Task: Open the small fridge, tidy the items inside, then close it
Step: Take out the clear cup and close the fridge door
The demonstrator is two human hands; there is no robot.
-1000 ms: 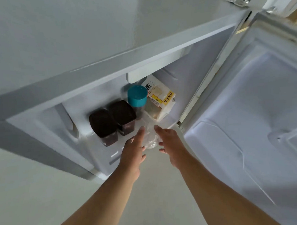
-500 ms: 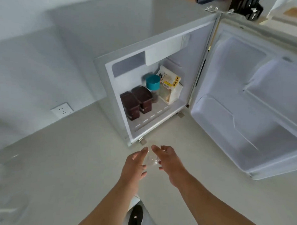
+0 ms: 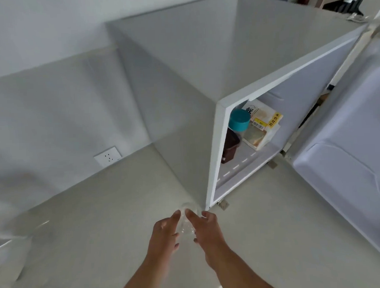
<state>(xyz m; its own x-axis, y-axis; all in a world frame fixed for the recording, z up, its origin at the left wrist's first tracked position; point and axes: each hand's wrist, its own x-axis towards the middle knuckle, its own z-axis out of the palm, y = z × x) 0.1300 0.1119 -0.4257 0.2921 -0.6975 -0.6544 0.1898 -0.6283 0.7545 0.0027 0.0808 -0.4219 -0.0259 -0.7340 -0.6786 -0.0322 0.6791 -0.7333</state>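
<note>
From the head camera we saw one small white fridge [image 3: 206,95] standing on a pale beige countertop [image 3: 101,234], its one white door [image 3: 348,158] swung wide open to the right. Inside, on the floor of the single compartment, we counted four things: one clear jar with a teal round lid [image 3: 239,120], one dark brown square container [image 3: 230,147] just in front of and below it, partly hidden by the fridge's front frame, and one clear bag of sliced bread with a yellow label [image 3: 262,126] leaning at the right of the jar. A second brown container could not be made out.

In front of the fridge's lower left corner, our two hands met around one small clear plastic cup [image 3: 186,220]. The left hand [image 3: 164,233] pressed its side with fingers gently curled; the right hand [image 3: 207,227] gripped the other side likewise.

One white wall socket [image 3: 108,156] sat on the backsplash, well apart at the left.
</note>
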